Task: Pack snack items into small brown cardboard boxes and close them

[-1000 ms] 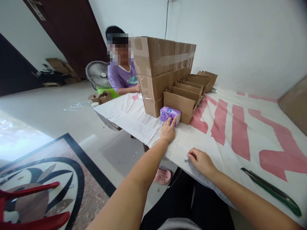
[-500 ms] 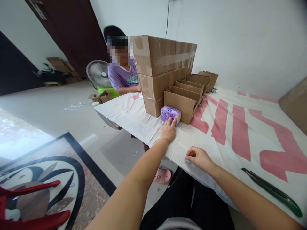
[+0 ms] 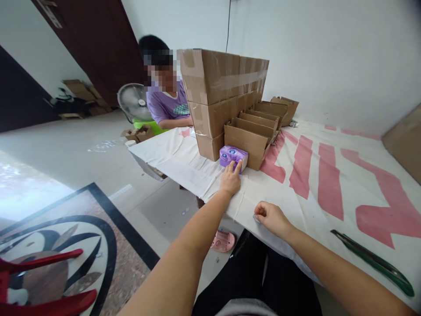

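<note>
On a broad, cloth-covered desk [image 3: 296, 210] marked with faded red shapes, a tall stack of taped brown cardboard boxes [image 3: 223, 83] stands beside a row of open-topped brown cardboard cartons [image 3: 245, 144]. Just in front of the nearest carton sits a purple-and-white rectangular pack [image 3: 234, 154], its top swirl-patterned. The person's left hand [image 3: 230, 181] lies open against it, fingers extended rather than gripping; light, even pressure should steady the pack without denting it, and keeping it square to the carton would likely help. Well to the right lies a slim green-and-black utility knife [image 3: 373, 262], best kept outside the right arm's [image 3: 332, 262] sweep. At the desk's near edge, the right hand [image 3: 273, 218] is closed, thumb and fingertips apparently pinching a small whitish scrap [image 3: 255, 217], material unclear. A firm fingertip hold should keep so slight a piece from slipping.
</note>
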Demonstrator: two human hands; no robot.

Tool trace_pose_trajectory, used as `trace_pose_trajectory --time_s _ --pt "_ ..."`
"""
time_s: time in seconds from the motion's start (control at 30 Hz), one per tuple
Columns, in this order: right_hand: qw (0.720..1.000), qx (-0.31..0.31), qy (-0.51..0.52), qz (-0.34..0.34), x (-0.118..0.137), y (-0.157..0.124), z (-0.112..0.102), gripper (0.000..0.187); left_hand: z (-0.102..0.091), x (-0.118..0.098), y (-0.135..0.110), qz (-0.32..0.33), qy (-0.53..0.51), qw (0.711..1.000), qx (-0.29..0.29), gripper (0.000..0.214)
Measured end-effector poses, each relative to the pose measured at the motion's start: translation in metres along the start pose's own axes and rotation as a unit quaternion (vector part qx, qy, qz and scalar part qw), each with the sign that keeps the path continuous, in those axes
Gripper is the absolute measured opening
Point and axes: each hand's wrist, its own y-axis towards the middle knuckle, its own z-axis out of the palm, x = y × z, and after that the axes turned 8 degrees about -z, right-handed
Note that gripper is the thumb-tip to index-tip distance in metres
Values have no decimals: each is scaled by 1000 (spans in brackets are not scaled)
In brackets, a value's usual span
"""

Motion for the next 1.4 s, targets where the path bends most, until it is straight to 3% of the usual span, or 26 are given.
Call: trace_pose_trajectory --time_s 0.53,0.93,1.27,1.4 --pt "990 -9 -136 -18 -1 -8 -7 21 2 1 0 -5 -1 1000 1 70" --pt "981 18 -183 54 -1 -9 -14 19 -1 0 0 -6 0 1000 -1 69" --pt "984 -10 -174 -24 0 -36 -15 16 -3 -1 1 -12 6 1000 0 69" --pt "990 -42 -127 -50 10 -71 -18 16 -7 -2 1 -8 -3 1000 -3 66"
